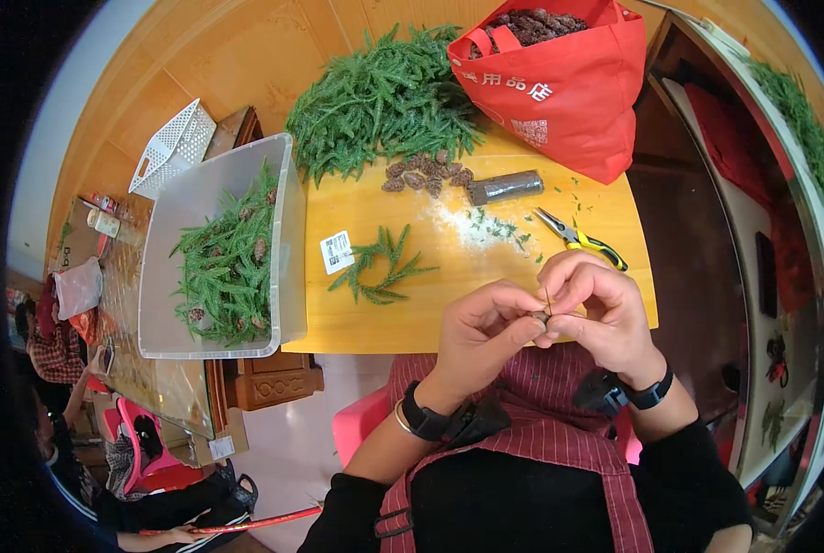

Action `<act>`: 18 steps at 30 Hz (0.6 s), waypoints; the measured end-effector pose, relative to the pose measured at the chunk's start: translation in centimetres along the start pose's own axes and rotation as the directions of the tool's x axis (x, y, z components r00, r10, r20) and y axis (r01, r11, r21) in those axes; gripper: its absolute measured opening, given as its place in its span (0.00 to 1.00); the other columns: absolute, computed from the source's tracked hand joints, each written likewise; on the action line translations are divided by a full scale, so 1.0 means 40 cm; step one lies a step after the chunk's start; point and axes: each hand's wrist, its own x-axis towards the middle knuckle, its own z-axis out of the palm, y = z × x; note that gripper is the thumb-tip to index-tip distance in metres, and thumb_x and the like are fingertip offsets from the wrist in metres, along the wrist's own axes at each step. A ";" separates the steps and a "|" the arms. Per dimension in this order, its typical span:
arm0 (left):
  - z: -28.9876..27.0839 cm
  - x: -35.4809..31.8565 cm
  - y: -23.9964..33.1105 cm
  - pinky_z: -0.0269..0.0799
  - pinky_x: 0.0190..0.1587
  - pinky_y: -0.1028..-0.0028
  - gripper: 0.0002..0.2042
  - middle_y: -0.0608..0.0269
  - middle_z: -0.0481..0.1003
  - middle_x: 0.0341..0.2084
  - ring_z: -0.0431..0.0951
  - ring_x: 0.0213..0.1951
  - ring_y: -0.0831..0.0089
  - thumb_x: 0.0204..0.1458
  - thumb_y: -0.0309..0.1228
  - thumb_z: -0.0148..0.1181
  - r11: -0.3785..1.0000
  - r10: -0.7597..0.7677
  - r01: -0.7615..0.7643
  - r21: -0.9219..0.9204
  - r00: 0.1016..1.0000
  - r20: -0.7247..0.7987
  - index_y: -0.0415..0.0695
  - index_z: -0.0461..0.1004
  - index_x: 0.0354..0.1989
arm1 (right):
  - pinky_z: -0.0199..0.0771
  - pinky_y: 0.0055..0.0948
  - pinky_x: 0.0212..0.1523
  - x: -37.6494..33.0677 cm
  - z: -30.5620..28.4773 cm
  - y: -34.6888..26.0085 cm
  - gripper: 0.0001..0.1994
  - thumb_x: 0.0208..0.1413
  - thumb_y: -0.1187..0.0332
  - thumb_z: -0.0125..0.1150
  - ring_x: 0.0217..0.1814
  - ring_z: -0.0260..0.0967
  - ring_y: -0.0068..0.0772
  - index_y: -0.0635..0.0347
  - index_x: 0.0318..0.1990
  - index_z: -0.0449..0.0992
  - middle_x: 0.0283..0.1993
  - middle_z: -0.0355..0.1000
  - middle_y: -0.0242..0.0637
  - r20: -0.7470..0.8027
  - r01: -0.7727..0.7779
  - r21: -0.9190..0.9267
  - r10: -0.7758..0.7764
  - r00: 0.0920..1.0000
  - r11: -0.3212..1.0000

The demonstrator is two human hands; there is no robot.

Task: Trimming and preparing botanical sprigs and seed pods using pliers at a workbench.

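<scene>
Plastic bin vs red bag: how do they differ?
Colour: the plastic bin is pale and see-through; the red bag is opaque.
Shape: the bin is boxy with straight walls; the bag is soft and creased, with loop handles.
Contents: the bin holds green sprigs among pine cones; the bag shows only cones.
Shared: both are open-topped.

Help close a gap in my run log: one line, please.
left hand: pinching small brown piece; right hand: at thin wire; pliers: on table; green ring: on table
</scene>
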 end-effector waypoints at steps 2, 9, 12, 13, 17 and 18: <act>0.004 -0.003 -0.002 0.74 0.32 0.75 0.06 0.57 0.70 0.30 0.74 0.30 0.70 0.48 0.18 0.53 1.000 -0.008 0.008 -0.017 0.999 -0.033 0.36 0.67 0.35 | 0.63 0.30 0.42 0.003 0.005 -0.003 0.06 0.41 0.77 0.62 0.39 0.63 0.32 0.61 0.24 0.69 0.35 0.66 0.38 0.005 0.162 -0.323 -0.170 0.985 0.932; 0.004 0.004 -0.019 0.74 0.36 0.76 0.07 0.58 0.69 0.32 0.75 0.34 0.72 0.49 0.16 0.51 0.987 0.078 -0.082 -0.137 0.996 -0.033 0.36 0.67 0.36 | 0.63 0.30 0.42 0.000 0.007 0.016 0.05 0.42 0.76 0.60 0.40 0.63 0.32 0.63 0.27 0.70 0.34 0.67 0.37 -0.066 0.066 -0.070 -0.070 0.995 0.995; -0.003 0.004 -0.014 0.74 0.36 0.76 0.07 0.58 0.69 0.32 0.75 0.34 0.71 0.49 0.16 0.51 0.988 0.045 -0.046 -0.151 0.999 -0.007 0.36 0.67 0.37 | 0.63 0.29 0.43 0.002 0.008 0.004 0.05 0.43 0.76 0.59 0.39 0.64 0.31 0.63 0.28 0.70 0.34 0.67 0.38 -0.095 -0.009 0.001 0.009 0.995 1.000; -0.002 0.004 -0.014 0.74 0.36 0.76 0.07 0.58 0.69 0.32 0.75 0.34 0.71 0.49 0.16 0.51 0.987 0.045 -0.045 -0.152 0.999 -0.007 0.36 0.67 0.37 | 0.63 0.28 0.42 0.003 0.005 0.003 0.04 0.43 0.76 0.59 0.39 0.64 0.31 0.63 0.28 0.70 0.34 0.67 0.39 -0.076 -0.004 -0.022 0.002 0.997 1.000; -0.004 0.004 -0.019 0.74 0.36 0.76 0.07 0.58 0.69 0.33 0.75 0.34 0.71 0.49 0.16 0.51 0.988 0.043 -0.043 -0.147 0.999 -0.006 0.36 0.67 0.36 | 0.64 0.27 0.42 0.006 0.003 0.003 0.04 0.44 0.76 0.58 0.39 0.64 0.30 0.63 0.27 0.69 0.34 0.67 0.39 -0.074 -0.031 -0.070 0.026 0.997 0.997; -0.005 0.005 -0.020 0.73 0.37 0.75 0.07 0.58 0.69 0.33 0.75 0.34 0.71 0.49 0.16 0.51 0.990 0.048 -0.049 -0.134 0.999 -0.008 0.36 0.66 0.36 | 0.64 0.27 0.42 0.007 0.005 0.000 0.04 0.44 0.76 0.58 0.39 0.64 0.30 0.63 0.27 0.69 0.34 0.67 0.39 -0.074 -0.032 -0.070 0.026 0.997 0.997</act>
